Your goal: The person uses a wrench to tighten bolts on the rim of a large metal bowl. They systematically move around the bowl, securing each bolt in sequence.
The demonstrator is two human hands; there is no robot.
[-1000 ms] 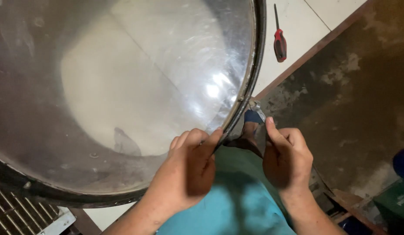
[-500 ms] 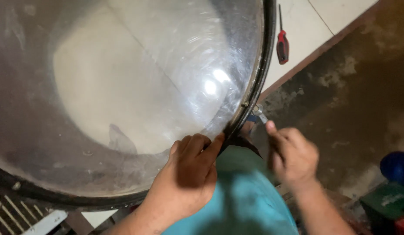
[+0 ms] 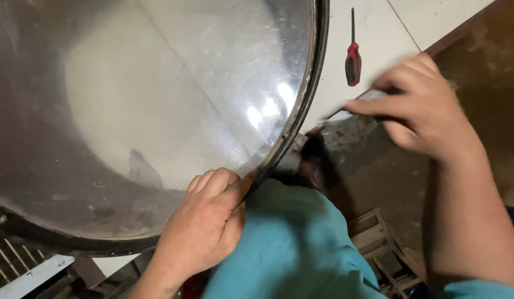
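Down by our knee, our left hand [image 3: 204, 227] pinches the dome's black rim [image 3: 301, 119] to steady it; our right hand [image 3: 420, 108], blurred, fingers loosely curled and empty, hovers near the red screwdriver [image 3: 353, 58].

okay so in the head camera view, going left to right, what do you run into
Metal grille at the bottom-left corner → large round clear dome with its dark rim → left hand gripping that rim → red-handled screwdriver on the pale tiled floor → right hand, raised and blurred.

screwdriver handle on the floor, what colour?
Red with black, on the screwdriver lying on the pale tile floor; the head view shows it best.
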